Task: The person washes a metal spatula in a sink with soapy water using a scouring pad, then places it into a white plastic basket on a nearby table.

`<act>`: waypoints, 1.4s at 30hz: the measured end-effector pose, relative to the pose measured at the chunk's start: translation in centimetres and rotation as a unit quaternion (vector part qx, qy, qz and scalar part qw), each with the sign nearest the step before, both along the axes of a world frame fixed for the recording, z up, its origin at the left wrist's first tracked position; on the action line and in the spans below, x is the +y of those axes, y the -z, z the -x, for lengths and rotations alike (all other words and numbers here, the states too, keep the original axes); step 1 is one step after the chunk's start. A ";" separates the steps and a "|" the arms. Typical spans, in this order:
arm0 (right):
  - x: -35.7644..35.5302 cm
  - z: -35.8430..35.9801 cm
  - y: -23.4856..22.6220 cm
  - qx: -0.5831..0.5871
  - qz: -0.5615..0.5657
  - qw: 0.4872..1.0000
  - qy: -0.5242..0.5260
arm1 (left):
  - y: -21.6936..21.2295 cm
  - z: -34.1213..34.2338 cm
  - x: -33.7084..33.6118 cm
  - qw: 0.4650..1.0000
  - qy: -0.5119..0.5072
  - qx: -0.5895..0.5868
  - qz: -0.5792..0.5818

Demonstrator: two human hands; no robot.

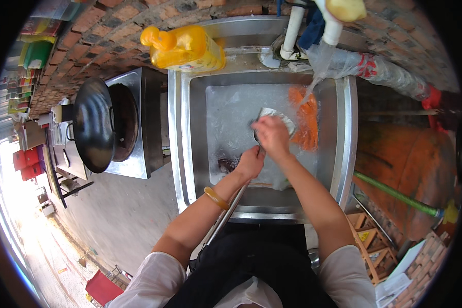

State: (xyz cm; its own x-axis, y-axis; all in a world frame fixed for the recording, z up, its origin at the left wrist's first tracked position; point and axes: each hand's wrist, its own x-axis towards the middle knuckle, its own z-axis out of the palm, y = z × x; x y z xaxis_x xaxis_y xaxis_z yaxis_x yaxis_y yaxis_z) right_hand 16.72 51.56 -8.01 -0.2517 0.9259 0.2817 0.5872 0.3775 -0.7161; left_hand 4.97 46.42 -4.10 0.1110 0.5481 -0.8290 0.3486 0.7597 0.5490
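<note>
Over the sink (262, 208), my left hand (250, 163) is wrapped round the handle of a long metal wok spatula (234, 201). The handle slants down toward my body, past the yellow bangle on my left wrist. Slightly farther off, my right hand (273, 137) is closed at the spatula's silvery head, its fingers a little blurred by motion. Whether a scrubber is inside those fingers is hidden. Cloudy water fills the basin. An orange cloth (307, 123) lies in the water at the right side, and a dark object (228, 164) sits half under water at the left.
Water runs from a white tap pipe (333, 32) at the back right. A yellow detergent bottle (190, 49) stands on the back left rim. Left of the sink, a black wok (93, 126) leans on a metal stove (148, 123). A green hose (395, 192) crosses the right side.
</note>
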 end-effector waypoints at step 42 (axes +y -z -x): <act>-3.9 -7.3 -4.8 0.210 0.020 0.929 0.305 | -18.2 5.1 12.5 0.894 -0.025 -0.153 -0.420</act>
